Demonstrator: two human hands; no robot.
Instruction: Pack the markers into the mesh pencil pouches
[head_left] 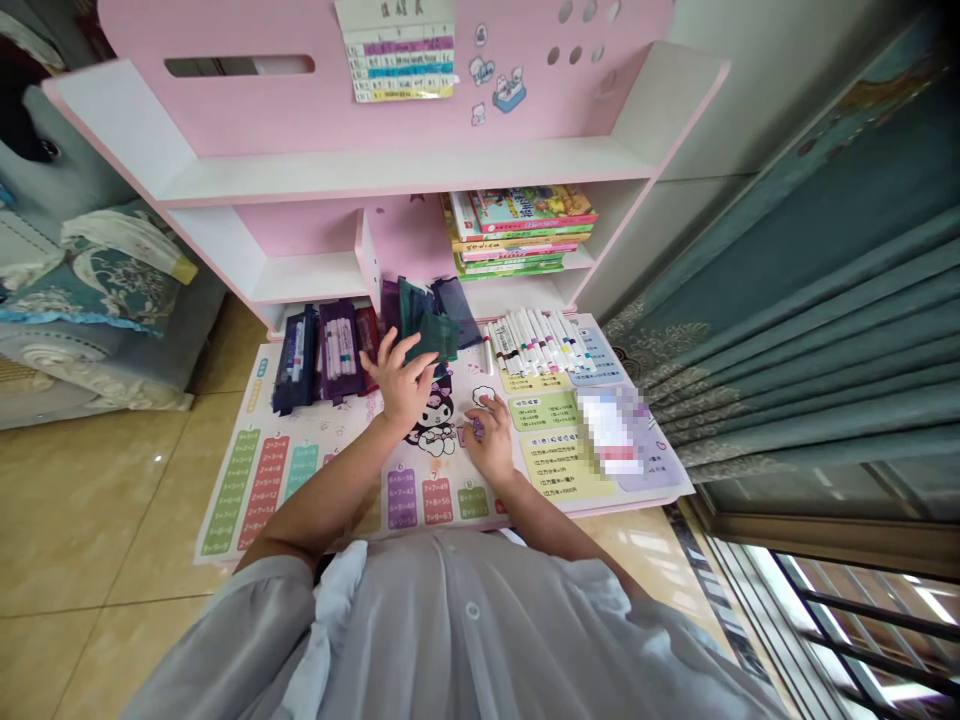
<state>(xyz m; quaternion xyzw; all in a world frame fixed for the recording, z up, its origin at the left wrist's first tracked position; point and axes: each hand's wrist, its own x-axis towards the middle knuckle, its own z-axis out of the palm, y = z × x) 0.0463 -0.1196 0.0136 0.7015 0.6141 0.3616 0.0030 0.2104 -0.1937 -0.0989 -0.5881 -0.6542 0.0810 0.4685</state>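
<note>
My left hand [405, 378] is raised over the desk, fingers spread, just in front of a green mesh pouch [439, 338]; nothing shows between its fingers. My right hand [490, 437] rests low over the printed mat beside the cartoon figure [433, 425], fingers curved and apart, holding nothing visible. Dark mesh pouches [459, 308] lie piled behind my left hand. Left of it are a blue pouch [297, 355], a purple pouch [339, 350] and a red pouch [367, 345], the blue and purple ones with markers inside. White markers [536, 342] lie in a loose row at the back right.
A stack of books [521, 230] sits in the shelf behind the desk. A blurred white rectangular item [611, 430] lies on the mat's right side. The pink shelf unit [405, 175] borders the desk's back, and a curtain [810, 250] hangs at the right.
</note>
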